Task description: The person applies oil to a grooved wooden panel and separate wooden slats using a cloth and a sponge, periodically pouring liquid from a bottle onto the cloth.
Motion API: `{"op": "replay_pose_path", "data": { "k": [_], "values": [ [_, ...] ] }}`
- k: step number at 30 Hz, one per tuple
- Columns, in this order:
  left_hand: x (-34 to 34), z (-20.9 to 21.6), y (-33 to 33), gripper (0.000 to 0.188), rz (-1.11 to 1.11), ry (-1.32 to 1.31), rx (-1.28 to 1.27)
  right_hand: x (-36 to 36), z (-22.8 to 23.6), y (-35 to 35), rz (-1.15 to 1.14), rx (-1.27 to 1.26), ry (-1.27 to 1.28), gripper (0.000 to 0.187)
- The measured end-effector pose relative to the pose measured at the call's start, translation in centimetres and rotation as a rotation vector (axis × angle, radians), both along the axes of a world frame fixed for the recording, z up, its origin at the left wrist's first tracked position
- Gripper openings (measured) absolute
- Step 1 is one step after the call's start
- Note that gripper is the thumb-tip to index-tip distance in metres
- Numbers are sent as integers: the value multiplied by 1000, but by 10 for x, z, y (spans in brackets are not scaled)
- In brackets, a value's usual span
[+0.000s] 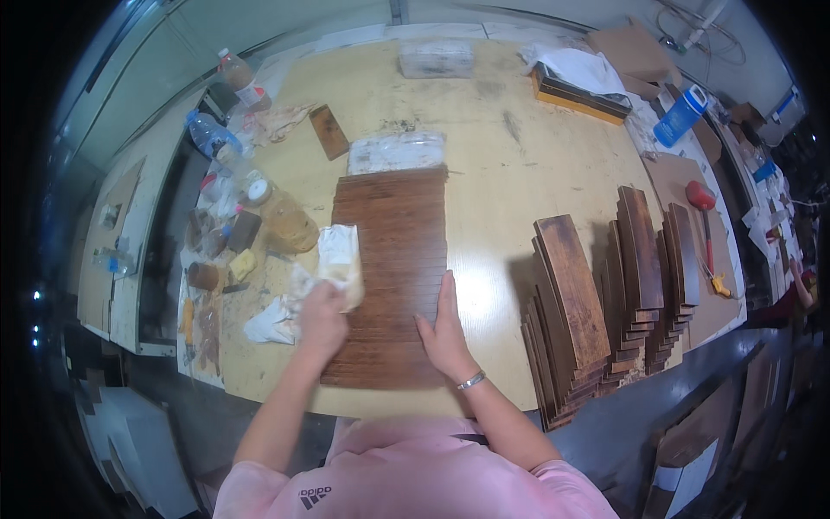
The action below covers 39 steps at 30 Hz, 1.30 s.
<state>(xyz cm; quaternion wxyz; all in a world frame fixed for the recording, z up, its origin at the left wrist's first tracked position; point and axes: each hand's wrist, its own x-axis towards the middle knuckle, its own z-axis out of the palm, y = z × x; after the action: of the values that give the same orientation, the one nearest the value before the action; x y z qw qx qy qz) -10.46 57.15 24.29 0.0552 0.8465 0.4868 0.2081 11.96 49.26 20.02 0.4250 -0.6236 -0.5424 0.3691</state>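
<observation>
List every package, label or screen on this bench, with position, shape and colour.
Clear plastic packet: flat, whitish, at the far end of the brown slat panel.
Clear plastic box: rectangular, far bench edge.
Bottle with white label: brownish, far left.
Blue bottle: white cap, far right.
No screens.

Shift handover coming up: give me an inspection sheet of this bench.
Surface: pale wooden bench, stained at its left edge.
Job's things: row of dark wooden slats laid side by side; stained cloth at its left edge.
Clutter: bottles and jars at left; stacked slats at right; red mallet.
Hands: left hand grips the cloth; right hand lies flat on the slats.
Cables: thin cables far right, blurred.
Surroundings: grey floor; another person's hand at right edge.
</observation>
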Motion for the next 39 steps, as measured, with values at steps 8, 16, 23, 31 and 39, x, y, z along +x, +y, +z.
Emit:
{"op": "replay_pose_path", "data": {
  "k": [8,16,23,31,39],
  "values": [
    [-16,-5,-19,32,7,-52,-108,2,2,-1,4,7,12,85],
    [-46,25,-26,16,282,-550,-220,-2,4,-2,11,-7,-20,85],
    [19,25,-49,33,-58,-259,-96,0,-3,-1,9,24,-23,85],
    [14,0,-54,38,-27,-254,-194,0,-4,-1,13,23,-24,84],
    [-113,-16,-68,34,205,-176,-224,0,1,-1,16,-11,5,95]
  ]
}}
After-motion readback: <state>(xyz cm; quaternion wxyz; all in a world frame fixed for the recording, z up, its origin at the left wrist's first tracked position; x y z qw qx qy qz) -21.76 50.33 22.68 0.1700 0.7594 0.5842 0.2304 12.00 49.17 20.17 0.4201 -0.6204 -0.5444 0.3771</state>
